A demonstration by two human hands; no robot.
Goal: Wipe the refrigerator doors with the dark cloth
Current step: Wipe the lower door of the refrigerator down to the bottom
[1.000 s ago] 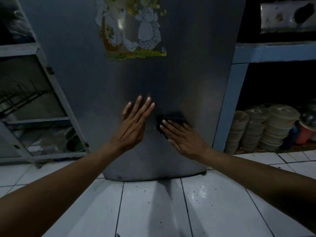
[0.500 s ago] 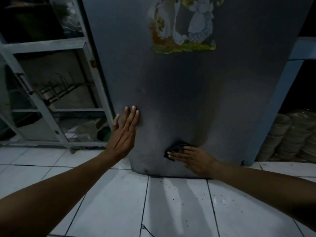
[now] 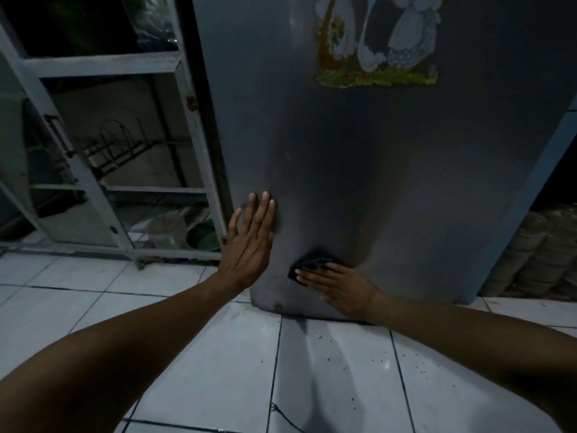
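You are facing the grey refrigerator door (image 3: 374, 170), and everything here is placed relative to it. Your left hand (image 3: 249, 245) is lying flat against the door's lower left part, close to its left edge, with the fingers straight, held together and pointing up; it is gripping nothing. Your right hand (image 3: 340, 287) is lying lower on the door, near its bottom edge and right of the left hand, its fingers stretched out flat toward the left. Under those fingertips you are pressing the dark cloth (image 3: 307, 264) against the door surface; the cloth is bunched small, showing just above and beyond your fingers. The two hands are sitting near each other but apart.

High on the door a cartoon sticker (image 3: 377, 42) is showing, cut off by the top of the view. Left of the door a pale metal rack (image 3: 103, 64) is standing with a wire dish holder (image 3: 115, 145) inside. Right of the door, stacked round lids or containers (image 3: 537, 254) are sitting in shadow. Below the door, the white tiled floor (image 3: 193, 354) is carrying dark specks.
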